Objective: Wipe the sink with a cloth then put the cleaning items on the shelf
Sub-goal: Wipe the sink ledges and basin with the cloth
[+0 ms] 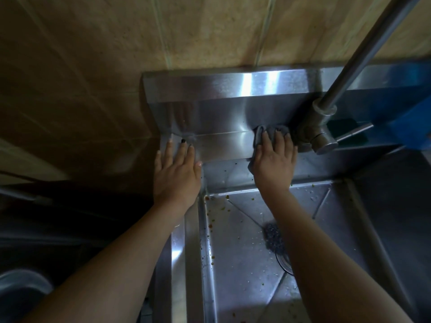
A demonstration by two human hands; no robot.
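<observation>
From the head camera I see the right hand (272,159) pressing a grey cloth (258,136) with flat fingers on the back ledge of the sink (221,145), just beside the faucet (314,134) base. The left hand (177,169) lies spread, holding nothing, at the ledge's left corner. I'd sweep leftward with firm, overlapping strokes, then drop into the basin (245,271) (specks (210,226) cling along its left wall). The dark wad (274,236) on the basin floor may be a scourer.

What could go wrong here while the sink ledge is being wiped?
The right hand presses the cloth close beside the tap base; knuckles may knock it. The left hand rests flat on the ledge corner; if wet, it might slip. Food bits lie in the basin near the scourer and drain; they could clog it.
</observation>
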